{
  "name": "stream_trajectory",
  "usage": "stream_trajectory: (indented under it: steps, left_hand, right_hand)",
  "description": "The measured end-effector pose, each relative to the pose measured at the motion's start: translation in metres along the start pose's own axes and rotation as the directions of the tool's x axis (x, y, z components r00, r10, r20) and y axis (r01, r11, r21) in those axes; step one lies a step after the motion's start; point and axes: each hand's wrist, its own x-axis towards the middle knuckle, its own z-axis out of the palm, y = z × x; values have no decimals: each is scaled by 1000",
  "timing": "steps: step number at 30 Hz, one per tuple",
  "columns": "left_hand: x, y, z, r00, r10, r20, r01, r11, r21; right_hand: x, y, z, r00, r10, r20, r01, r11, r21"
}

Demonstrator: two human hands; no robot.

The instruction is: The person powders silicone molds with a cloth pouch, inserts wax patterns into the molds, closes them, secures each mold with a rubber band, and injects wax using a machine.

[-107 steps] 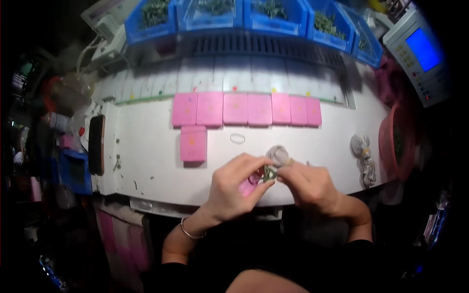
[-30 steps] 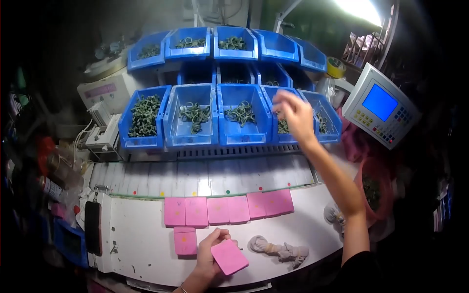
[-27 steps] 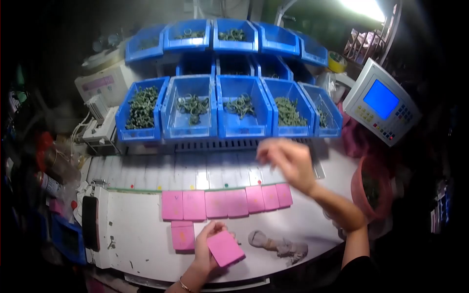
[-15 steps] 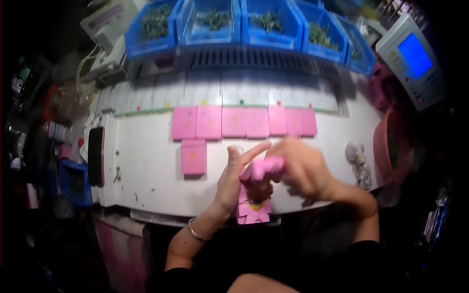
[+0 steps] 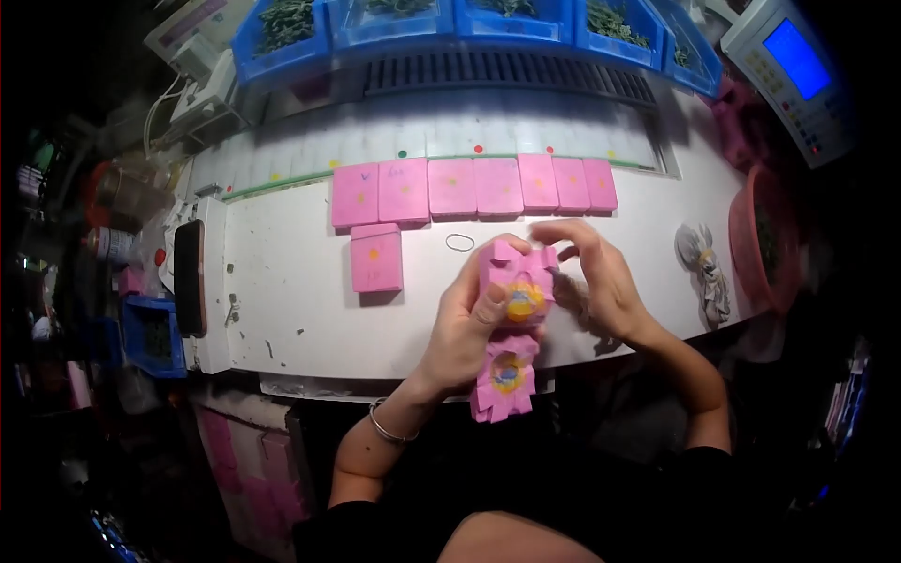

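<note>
My left hand (image 5: 465,319) is wrapped round an opened pink rubber mold (image 5: 511,263). The mold's two jagged-edged halves hang one above the other, each with a yellow and blue patch in its middle; the thumb presses on the upper half. Just right of the mold is my right hand (image 5: 601,286), its fingers bent but apart, with nothing seen in them. Whether a fingertip touches the mold's right edge is hard to see. Beyond the hands lies a thin rubber band (image 5: 460,243) on the white table (image 5: 282,319).
Several closed pink molds (image 5: 452,188) line the back, with another pink mold (image 5: 375,260) in front. Blue bins (image 5: 516,28) hold green pieces. A phone (image 5: 190,279) lies left; a grey bundle (image 5: 704,272), pink bowl (image 5: 746,239) and blue-screened device (image 5: 784,80) stand right.
The mold has been tilted, so both patterned inner faces now show. My right hand has drawn off it to the right. The rubber band is now uncovered on the table. The view has shifted slightly.
</note>
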Motion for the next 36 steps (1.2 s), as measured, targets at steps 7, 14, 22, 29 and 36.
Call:
stream_trajectory:
  steps: [7,14,22,29,36]
  left_hand:
    - [6,-27,-38,965,218,-143,-170,943,285]
    - [10,-33,-41,948,277,-154,-210,913,350]
    - [13,-35,-46,918,361,-163,-266,866,424]
    - [13,-32,-47,961,239,-142,-171,910,377]
    - [18,-34,-46,949,229,-216,-119,896,429]
  right_hand:
    - [-39,44,-2,982,-185,25,120,520,-846]
    - [-29,-1,22,910,-385,154,383,634,-672]
    - [-23,-12,23,959,-282,-31,234,848,-476]
    - [-20,-3,20,962,-250,110,273,864,-424]
    - [-18,-6,33,924,-305,230,362,508,-782]
